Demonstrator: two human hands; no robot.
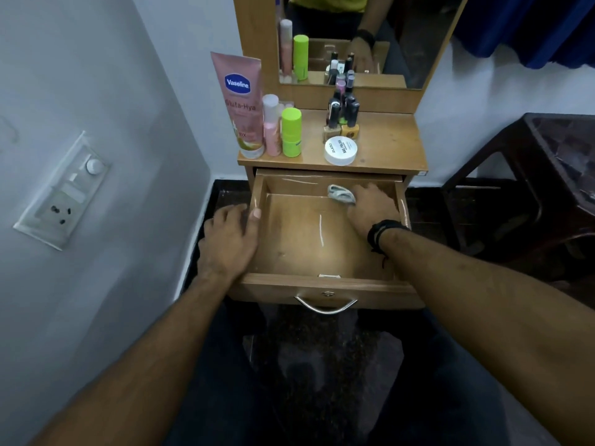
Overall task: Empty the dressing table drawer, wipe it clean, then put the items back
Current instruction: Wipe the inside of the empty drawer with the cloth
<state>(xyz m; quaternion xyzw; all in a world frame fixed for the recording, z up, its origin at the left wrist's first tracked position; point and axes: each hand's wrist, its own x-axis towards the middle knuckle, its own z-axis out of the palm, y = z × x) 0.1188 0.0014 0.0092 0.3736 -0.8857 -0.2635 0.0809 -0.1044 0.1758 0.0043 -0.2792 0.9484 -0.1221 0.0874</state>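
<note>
The wooden drawer (299,246) of the dressing table is pulled out and holds nothing but a small grey cloth (340,194). My right hand (373,206) is inside at the back right, pressing the cloth against the drawer floor near the back wall. My left hand (230,238) grips the drawer's left side wall, thumb over the rim. On the tabletop (386,146) stand a pink Vaseline tube (241,104), a pink bottle (271,128), a green bottle (291,132), several nail polish bottles (343,115) and a white round jar (340,150).
A mirror (347,40) rises behind the tabletop. A white wall with a switch and socket plate (64,191) is on the left. A dark plastic stool (531,188) stands to the right. The drawer front carries a metal handle (325,305). The floor is dark.
</note>
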